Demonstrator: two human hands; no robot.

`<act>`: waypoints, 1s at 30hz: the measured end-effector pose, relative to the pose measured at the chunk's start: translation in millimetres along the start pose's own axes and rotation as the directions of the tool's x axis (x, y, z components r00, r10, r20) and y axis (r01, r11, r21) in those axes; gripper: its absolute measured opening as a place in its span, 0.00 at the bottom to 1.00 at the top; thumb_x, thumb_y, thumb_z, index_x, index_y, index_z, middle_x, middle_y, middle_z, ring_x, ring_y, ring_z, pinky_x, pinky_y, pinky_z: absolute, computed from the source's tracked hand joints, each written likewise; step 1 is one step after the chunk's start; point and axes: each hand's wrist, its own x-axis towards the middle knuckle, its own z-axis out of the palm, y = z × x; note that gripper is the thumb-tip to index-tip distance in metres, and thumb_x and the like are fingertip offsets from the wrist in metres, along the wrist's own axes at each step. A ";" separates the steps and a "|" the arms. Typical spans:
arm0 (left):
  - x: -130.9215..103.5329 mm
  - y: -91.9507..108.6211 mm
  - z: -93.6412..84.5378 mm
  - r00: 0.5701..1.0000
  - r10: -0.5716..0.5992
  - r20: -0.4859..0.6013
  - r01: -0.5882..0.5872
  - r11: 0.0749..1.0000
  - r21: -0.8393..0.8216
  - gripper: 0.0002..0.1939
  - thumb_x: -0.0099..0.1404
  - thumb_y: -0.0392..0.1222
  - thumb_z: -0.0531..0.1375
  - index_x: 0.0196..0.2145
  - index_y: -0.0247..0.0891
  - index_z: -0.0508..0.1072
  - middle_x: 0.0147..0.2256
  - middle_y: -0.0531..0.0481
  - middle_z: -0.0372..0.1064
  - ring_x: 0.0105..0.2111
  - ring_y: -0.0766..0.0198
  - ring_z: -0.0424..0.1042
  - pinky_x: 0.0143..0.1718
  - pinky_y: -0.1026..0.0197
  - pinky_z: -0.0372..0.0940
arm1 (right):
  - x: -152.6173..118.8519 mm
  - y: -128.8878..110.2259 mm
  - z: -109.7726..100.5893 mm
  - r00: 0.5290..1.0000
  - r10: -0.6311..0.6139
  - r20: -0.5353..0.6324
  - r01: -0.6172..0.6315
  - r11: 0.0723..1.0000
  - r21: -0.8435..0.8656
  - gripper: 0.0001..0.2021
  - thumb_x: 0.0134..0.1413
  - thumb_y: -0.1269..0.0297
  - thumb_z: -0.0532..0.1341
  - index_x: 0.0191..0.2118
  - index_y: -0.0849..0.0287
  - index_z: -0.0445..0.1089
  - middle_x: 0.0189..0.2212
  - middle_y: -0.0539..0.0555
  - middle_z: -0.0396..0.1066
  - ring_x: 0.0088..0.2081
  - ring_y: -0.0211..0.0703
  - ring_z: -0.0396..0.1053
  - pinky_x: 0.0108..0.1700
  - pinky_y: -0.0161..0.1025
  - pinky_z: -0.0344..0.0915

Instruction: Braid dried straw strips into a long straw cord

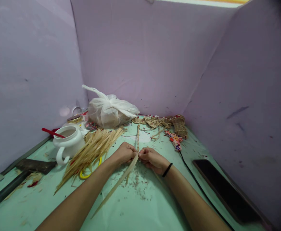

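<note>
A thin straw braid (138, 138) runs away from me along the middle of the table. At its near end my left hand (125, 153) is closed, thumb and fingers pinching the strands. My right hand (152, 159), with a black band at the wrist, pinches the same spot from the other side, and the two hands nearly touch. From between them a long, pale, flat straw strip (117, 184) trails down toward me on the left. The fingers partly hide where the strands cross. A bundle of dry straw strips (92, 149) lies left of my left hand.
At left stand a white pot (69, 142) with a red stick and a hammer-like tool (36, 166); yellow scissor handles (85, 175) peek from under the straw. Behind sit a tied plastic bag (111, 110) and braided pieces (155, 122). A dark phone-like slab (224, 189) and cable lie right.
</note>
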 end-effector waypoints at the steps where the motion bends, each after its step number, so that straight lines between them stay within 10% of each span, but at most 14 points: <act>1: 0.1 0.0 -1.6 0.999 0.007 0.041 -0.006 1.000 -0.006 0.06 0.44 0.35 0.53 0.13 0.34 0.62 0.10 0.57 0.51 0.10 0.76 0.47 0.12 0.70 0.40 | 1.3 0.9 -1.7 1.000 -0.016 -0.001 0.016 1.000 -0.022 0.07 0.36 0.71 0.58 0.21 0.60 0.56 0.10 0.41 0.50 0.11 0.25 0.43 0.14 0.28 0.34; 12: 10.6 -4.2 -0.5 0.997 -0.071 -0.032 0.071 0.997 0.011 0.02 0.41 0.33 0.55 0.14 0.33 0.64 0.09 0.57 0.52 0.10 0.75 0.48 0.12 0.68 0.41 | 6.4 5.8 -5.6 0.997 -0.077 0.008 0.077 0.997 0.001 0.05 0.29 0.70 0.59 0.18 0.64 0.62 0.12 0.45 0.59 0.12 0.24 0.42 0.15 0.30 0.32; 19: 8.2 -3.4 -3.7 0.999 0.027 -0.017 -0.024 0.983 0.182 0.04 0.42 0.34 0.54 0.16 0.32 0.68 0.11 0.57 0.53 0.13 0.74 0.49 0.16 0.68 0.45 | 8.9 8.0 -3.3 0.998 -0.033 -0.057 0.030 0.999 -0.039 0.07 0.32 0.68 0.58 0.15 0.62 0.58 0.07 0.41 0.47 0.10 0.24 0.38 0.15 0.31 0.30; 25: -2.0 6.6 -9.0 0.993 0.011 -0.119 0.060 0.813 0.579 0.07 0.44 0.37 0.55 0.17 0.32 0.71 0.14 0.51 0.60 0.18 0.68 0.59 0.19 0.67 0.49 | 7.2 7.1 4.6 0.989 -0.059 -0.134 0.048 0.995 -0.090 0.07 0.30 0.69 0.58 0.14 0.61 0.57 0.06 0.41 0.47 0.10 0.25 0.39 0.15 0.32 0.31; 30: -29.7 21.3 30.5 0.935 0.160 -0.317 0.137 0.660 0.739 0.11 0.50 0.38 0.53 0.29 0.33 0.73 0.27 0.41 0.68 0.30 0.58 0.67 0.29 0.63 0.55 | 2.9 5.1 11.8 0.976 -0.079 -0.202 0.071 0.996 -0.047 0.03 0.29 0.72 0.56 0.15 0.62 0.59 0.07 0.42 0.50 0.11 0.26 0.41 0.15 0.32 0.34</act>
